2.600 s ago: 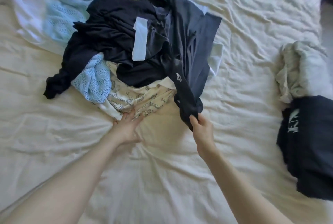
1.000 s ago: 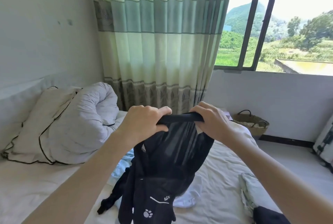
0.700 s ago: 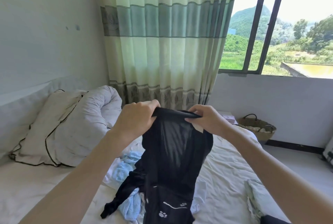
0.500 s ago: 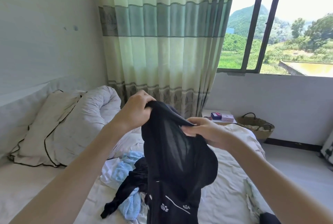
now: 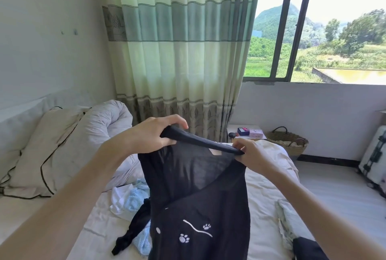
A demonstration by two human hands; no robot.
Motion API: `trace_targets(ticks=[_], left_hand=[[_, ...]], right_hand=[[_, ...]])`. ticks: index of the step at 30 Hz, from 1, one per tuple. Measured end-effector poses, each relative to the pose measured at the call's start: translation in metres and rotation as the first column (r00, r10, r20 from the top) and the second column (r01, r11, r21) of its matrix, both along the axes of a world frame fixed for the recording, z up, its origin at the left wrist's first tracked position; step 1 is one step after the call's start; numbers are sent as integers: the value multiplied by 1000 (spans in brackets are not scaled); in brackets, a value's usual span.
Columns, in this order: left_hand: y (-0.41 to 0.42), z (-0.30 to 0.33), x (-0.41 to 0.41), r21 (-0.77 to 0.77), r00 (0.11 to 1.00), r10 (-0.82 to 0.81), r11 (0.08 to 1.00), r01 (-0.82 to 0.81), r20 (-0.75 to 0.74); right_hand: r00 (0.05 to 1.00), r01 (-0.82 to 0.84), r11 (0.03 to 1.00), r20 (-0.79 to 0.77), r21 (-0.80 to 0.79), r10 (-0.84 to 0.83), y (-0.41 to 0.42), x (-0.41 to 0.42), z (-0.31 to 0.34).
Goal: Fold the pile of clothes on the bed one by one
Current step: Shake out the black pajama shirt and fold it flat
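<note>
Since half a second ago: hands drawn apart, band of the black garment (image 5: 198, 207) pulled taut between them; left hand lowered.

Black garment: held up in the air, centre foreground, hanging down out of view at the bottom edge; sheer upper part, white paw prints and a curved line lower down.
Left hand (image 5: 150, 134): grip closed on the band's left end.
Right hand (image 5: 253, 155): grip pinched closed on the band's right end.
Pile (image 5: 133, 213): on the bed (image 5: 267, 193) behind and left of the garment; light blue knit, white and black pieces.
Folded items (image 5: 292, 230): right side of the bed, pale one and dark one.
Pillow (image 5: 46, 151), rolled duvet (image 5: 104, 121): left, at the head of the bed.
Nightstand (image 5: 246, 132), basket (image 5: 288, 140), suitcase (image 5: 373, 159): beyond the bed, right.
Curtain (image 5: 177, 50), window (image 5: 325, 30): far wall.
</note>
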State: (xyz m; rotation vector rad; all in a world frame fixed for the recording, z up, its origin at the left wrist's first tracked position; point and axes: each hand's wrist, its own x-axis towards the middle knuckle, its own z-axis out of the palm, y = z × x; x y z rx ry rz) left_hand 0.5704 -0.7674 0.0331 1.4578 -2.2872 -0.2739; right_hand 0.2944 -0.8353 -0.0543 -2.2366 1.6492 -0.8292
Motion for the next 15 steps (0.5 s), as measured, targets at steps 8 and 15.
trace_targets(ticks=[8,15], left_hand=[[-1,5,-8,-501,873,477,734,-459,-102],[-17,-8,14,-170,811,421,837,-520,-406]], right_hand=[[999,10,977,42,-212,-1,-8,-4,0],[989,22,994,146,-107,-6,-5,-9,35]])
